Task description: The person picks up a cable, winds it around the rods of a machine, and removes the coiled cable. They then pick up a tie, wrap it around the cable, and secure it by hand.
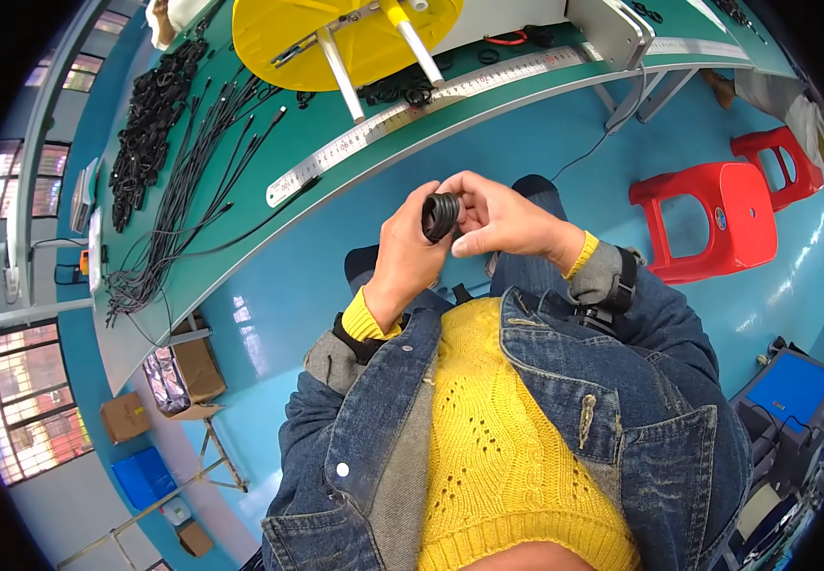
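Coil in hands: a small, tight ring of black cable point(441, 218), held in front of the body, just off the table's near edge.
Left hand: the left hand point(406, 246) is curled around the coil's left side.
Right hand: the right hand point(509, 221) meets it from the right, thumb and fingers closed at the coil; the hands are together.
Green table: on the far side, the table point(312, 124) bears a long metal ruler point(336, 150) along its near edge.
Table's left: loose straight black cables point(176, 221) lie right of a heap of coiled ones point(150, 133).
Table's far middle: a yellow round board point(274, 43) with metal legs.
Floor, right: two red stools point(753, 214).
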A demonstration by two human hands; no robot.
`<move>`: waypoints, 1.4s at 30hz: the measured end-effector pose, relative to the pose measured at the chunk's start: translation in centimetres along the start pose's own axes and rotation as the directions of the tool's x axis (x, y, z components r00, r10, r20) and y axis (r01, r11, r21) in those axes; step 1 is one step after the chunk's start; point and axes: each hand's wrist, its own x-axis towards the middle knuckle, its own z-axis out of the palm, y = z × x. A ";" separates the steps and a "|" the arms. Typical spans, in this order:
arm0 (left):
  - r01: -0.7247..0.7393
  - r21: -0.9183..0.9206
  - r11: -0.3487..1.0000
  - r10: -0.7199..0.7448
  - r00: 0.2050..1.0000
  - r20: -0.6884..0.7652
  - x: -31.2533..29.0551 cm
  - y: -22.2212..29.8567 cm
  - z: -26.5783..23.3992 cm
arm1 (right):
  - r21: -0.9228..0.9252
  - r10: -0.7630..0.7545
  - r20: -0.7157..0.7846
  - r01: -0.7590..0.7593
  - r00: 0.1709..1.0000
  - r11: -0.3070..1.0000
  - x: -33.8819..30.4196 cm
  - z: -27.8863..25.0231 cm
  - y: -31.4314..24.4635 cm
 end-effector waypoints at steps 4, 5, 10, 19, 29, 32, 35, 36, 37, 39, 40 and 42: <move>0.050 0.033 0.998 -0.052 0.998 0.048 -0.1 -0.2 -0.3 | -0.738 -0.040 -0.087 -0.037 0.995 0.674 0.1 0.2 -3.2; 0.054 0.043 0.998 -0.058 0.995 0.076 -0.3 -0.5 -0.4 | -0.859 -0.159 -0.032 0.055 0.987 0.508 0.4 0.8 -2.9; -0.045 -0.076 0.996 0.044 0.999 -0.026 -0.6 -1.0 0.4 | -0.981 -0.415 0.054 0.127 0.908 0.148 1.4 2.9 -1.0; 0.721 -0.212 0.660 -0.365 0.554 0.748 -3.1 -4.2 -1.4 | -0.951 0.104 -0.147 -0.170 0.984 0.259 1.5 3.2 0.5; 0.161 -0.620 0.768 -0.507 0.744 -0.435 4.9 -12.2 -34.6 | -0.900 0.319 -0.187 -0.292 0.929 0.325 0.8 0.2 2.1; 0.502 0.352 0.790 -0.255 0.791 -0.556 3.4 -20.8 -38.4 | -0.887 0.391 -0.172 -0.314 0.904 0.338 1.5 0.8 2.1; 0.310 0.817 0.486 -0.109 0.949 -0.295 2.7 -23.0 -32.7 | -0.922 0.305 -0.154 -0.248 0.940 0.297 1.4 -0.2 3.3; 0.401 0.870 0.287 -0.248 0.908 -0.336 1.8 -22.3 -31.0 | -0.941 0.272 -0.126 -0.202 0.954 0.272 1.2 -0.3 3.5; 0.396 0.873 0.285 -0.240 0.911 -0.335 1.3 -22.2 -30.9 | -0.940 0.263 -0.128 -0.201 0.956 0.274 1.2 -0.3 3.6; 0.437 0.856 0.278 -0.361 0.873 -0.328 0.6 -22.3 -31.2 | -0.940 0.241 -0.112 -0.181 0.964 0.290 1.1 -0.4 3.7; 0.432 0.858 0.279 -0.355 0.876 -0.326 0.5 -22.3 -31.4 | -0.939 0.231 -0.104 -0.172 0.967 0.297 1.1 -0.4 3.7; 0.279 0.885 0.373 -0.061 0.959 -0.277 -0.2 -22.1 -32.1 | -0.943 0.251 -0.102 -0.174 0.963 0.284 1.2 -0.6 3.6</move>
